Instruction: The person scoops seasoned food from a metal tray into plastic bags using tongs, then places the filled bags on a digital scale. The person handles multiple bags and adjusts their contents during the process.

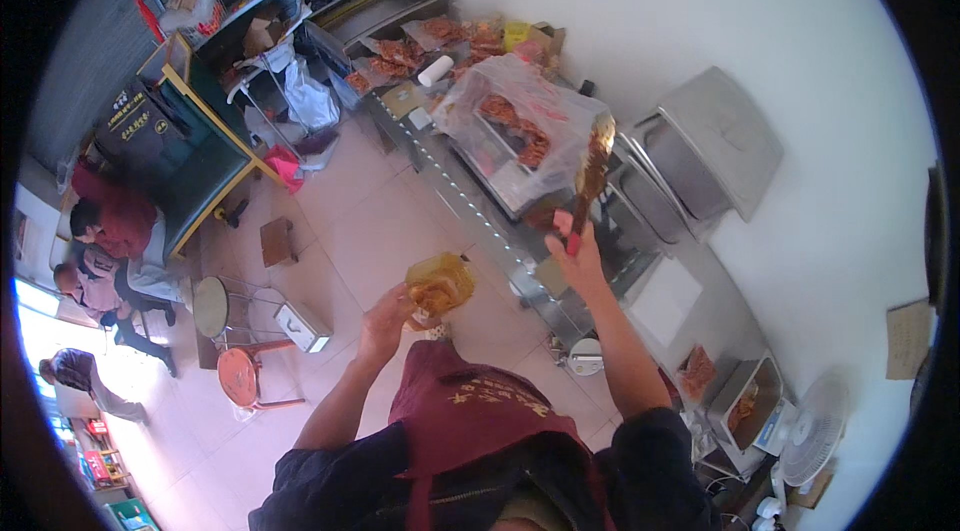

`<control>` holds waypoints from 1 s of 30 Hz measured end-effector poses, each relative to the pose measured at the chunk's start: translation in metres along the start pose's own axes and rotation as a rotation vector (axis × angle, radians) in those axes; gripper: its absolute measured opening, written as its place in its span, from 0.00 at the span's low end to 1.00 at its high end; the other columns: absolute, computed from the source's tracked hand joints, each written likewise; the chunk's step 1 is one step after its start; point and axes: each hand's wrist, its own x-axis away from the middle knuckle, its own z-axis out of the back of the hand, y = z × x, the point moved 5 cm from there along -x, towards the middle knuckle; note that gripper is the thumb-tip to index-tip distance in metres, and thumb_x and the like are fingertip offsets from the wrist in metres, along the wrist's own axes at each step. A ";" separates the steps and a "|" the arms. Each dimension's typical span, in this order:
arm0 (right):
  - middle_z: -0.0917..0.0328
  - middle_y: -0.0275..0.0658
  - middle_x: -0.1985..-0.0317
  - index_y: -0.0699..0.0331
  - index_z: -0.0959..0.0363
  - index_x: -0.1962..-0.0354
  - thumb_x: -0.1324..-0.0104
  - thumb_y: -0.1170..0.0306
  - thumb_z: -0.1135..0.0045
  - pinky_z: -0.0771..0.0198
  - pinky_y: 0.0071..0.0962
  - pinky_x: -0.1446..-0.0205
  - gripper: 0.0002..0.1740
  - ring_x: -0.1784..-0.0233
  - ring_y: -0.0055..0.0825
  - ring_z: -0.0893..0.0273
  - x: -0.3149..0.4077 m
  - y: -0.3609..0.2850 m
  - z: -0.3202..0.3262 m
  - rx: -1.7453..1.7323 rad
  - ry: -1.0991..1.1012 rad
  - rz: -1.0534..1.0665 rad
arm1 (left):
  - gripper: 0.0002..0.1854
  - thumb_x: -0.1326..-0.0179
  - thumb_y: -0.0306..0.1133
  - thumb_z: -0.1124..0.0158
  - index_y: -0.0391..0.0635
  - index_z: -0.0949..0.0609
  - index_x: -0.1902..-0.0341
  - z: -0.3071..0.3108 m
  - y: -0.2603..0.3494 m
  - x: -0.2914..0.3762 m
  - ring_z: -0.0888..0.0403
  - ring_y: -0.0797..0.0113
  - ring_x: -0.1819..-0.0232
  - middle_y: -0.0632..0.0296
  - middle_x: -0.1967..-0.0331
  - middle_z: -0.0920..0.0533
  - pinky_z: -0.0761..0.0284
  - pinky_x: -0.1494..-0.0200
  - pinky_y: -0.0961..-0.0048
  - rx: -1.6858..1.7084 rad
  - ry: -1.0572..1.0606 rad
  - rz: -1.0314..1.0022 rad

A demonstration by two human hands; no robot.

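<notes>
My left hand [386,321] holds a clear yellowish plastic container [441,283] with reddish-brown food in it, out over the floor. In my right hand [583,265] is the red handle of a utensil [594,163], perhaps tongs, its metal end coated brown and pointing up over the worktable. Beside it, a tray [499,190] with reddish food lies under a clear plastic bag [562,107]. A white roll [435,71] lies near several bags of red food [397,55] farther back.
Lidded metal containers [675,178] stand against the wall. A white sheet [666,298], a metal tray with food [750,407] and a white fan [814,437] are on the right. An orange stool [241,379] and a round-seated chair [211,307] stand left. Several people are farther left.
</notes>
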 end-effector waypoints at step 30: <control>0.32 0.48 0.44 0.67 0.43 0.37 0.44 0.69 0.23 0.34 0.34 0.38 0.44 0.41 0.37 0.32 -0.332 0.000 -0.298 0.540 0.502 -0.404 | 0.20 0.33 0.22 0.43 0.39 0.23 0.37 0.300 -0.325 -0.520 0.20 0.54 0.39 0.49 0.40 0.19 0.25 0.38 0.66 0.053 -0.192 0.064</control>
